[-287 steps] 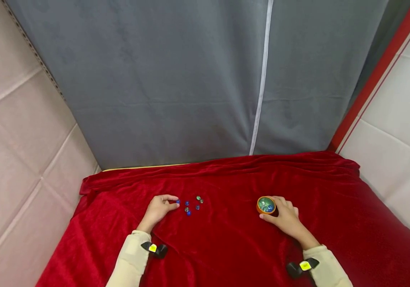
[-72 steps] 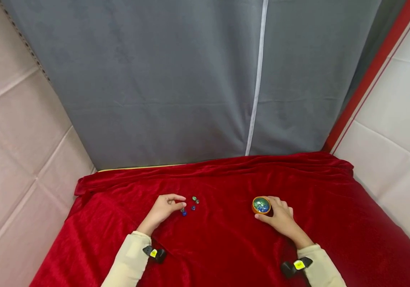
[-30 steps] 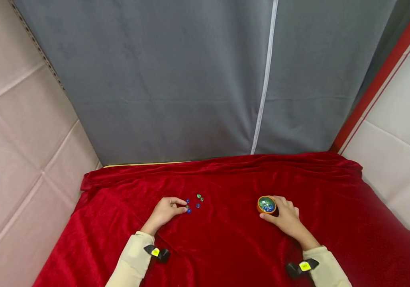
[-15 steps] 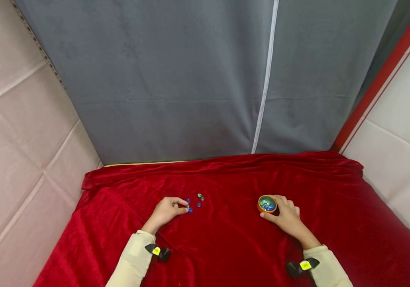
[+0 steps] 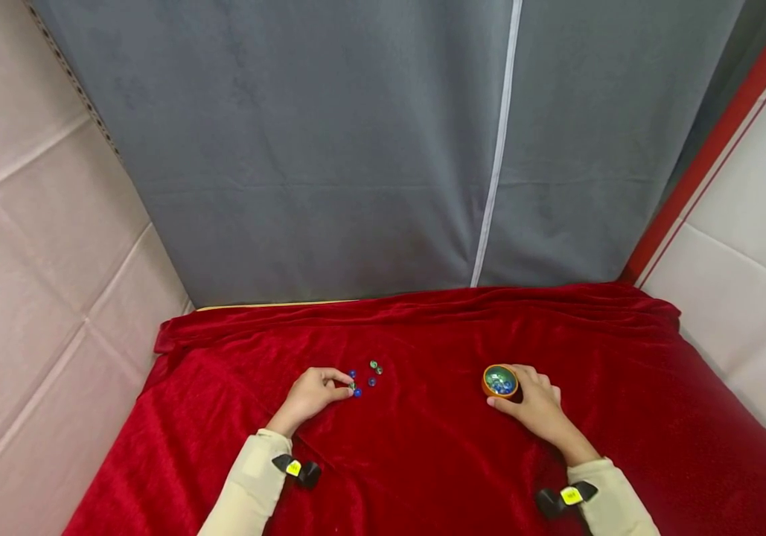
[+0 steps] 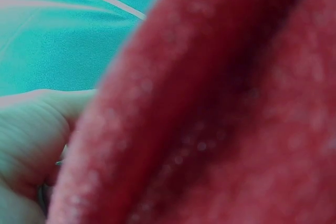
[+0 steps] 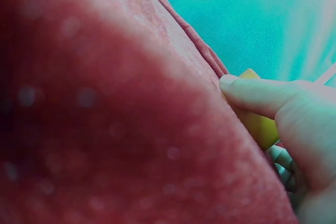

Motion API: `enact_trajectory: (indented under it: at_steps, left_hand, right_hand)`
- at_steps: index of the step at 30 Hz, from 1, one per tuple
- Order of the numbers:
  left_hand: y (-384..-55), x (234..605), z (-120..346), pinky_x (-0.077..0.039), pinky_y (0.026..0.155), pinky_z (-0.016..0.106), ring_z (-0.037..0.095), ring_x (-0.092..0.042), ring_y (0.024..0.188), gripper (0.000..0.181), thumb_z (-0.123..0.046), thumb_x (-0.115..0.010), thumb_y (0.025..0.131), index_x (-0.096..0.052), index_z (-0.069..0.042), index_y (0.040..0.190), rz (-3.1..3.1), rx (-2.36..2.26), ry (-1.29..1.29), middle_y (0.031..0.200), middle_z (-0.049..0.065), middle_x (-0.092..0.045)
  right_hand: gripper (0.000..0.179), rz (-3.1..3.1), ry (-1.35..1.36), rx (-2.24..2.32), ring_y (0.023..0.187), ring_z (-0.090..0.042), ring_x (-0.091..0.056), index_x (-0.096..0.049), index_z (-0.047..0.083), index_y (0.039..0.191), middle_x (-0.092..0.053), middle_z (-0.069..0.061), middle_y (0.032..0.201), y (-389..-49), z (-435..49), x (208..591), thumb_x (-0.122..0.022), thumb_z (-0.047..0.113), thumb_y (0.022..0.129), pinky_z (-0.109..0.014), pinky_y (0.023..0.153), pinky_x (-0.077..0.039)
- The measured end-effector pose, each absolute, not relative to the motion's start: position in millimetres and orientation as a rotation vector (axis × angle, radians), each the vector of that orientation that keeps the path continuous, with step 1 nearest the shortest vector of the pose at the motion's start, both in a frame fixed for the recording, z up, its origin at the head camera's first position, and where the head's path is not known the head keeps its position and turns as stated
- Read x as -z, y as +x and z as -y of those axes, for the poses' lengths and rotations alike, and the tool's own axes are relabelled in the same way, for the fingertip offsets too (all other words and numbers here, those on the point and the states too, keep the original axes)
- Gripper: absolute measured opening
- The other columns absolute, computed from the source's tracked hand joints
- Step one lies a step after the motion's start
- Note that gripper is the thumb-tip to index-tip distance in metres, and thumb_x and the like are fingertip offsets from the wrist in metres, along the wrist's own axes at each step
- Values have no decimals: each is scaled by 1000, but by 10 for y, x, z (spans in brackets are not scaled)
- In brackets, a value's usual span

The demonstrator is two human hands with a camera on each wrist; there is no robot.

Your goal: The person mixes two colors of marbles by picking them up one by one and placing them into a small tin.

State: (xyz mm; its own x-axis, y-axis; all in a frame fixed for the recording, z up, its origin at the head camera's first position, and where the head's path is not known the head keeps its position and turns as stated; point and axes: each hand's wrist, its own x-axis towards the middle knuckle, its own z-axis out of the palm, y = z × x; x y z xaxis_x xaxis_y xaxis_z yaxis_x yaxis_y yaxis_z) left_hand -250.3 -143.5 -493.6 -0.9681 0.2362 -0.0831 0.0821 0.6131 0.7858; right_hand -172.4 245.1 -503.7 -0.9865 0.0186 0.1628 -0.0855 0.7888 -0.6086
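Observation:
My left hand (image 5: 312, 393) has its thumb and forefinger about a clear greenish marble (image 5: 352, 385), pinching it low at the cloth. Beside those fingertips lie a blue marble (image 5: 352, 374) and another blue marble (image 5: 357, 392). My right hand (image 5: 535, 402) grips a small orange cup (image 5: 485, 388) from its right side; blue and greenish marbles show inside. In the right wrist view the cup (image 7: 260, 129) looks yellow under the thumb, and cloth hides much of it. Cloth covers most of the left wrist view, where only part of the left hand (image 6: 34, 140) shows.
A dark blue marble (image 5: 372, 381), a green marble (image 5: 373, 365) and a clear one (image 5: 379, 371) lie just right of the left hand. Wrinkled red velvet cloth (image 5: 416, 461) covers the table. A grey curtain (image 5: 329, 149) hangs behind, with pale side walls.
The blue marble pinched earlier has left the cloth, and more marbles show in the cup. My left hand has shifted right to the greenish marble. The right hand keeps holding the cup.

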Motion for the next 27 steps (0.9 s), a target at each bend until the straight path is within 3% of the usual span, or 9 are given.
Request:
enact_trajectory:
  at_steps: [15, 27]
  left_hand:
    - [-2509, 4921, 1444, -30, 50, 21, 10, -33, 51, 19, -15, -76, 81, -75, -7, 98, -2487, -1471, 291, 52, -3, -42]
    - [-2553, 4865, 1327, -30, 49, 21, 7, -32, 50, 23, -18, -76, 82, -74, -6, 101, -2430, -1495, 386, 53, -3, -44]
  right_hand:
    - [65, 2811, 54, -952, 112, -38, -43, -56, 5, 128, -52, -19, 127, -1731, -2437, 5054, -78, 39, 77, -43, 78, -26]
    - [66, 2810, 52, -957, 112, -37, -43, -55, 6, 129, -52, -19, 128, -1735, -2428, 5095, -78, 39, 77, -43, 79, -24]
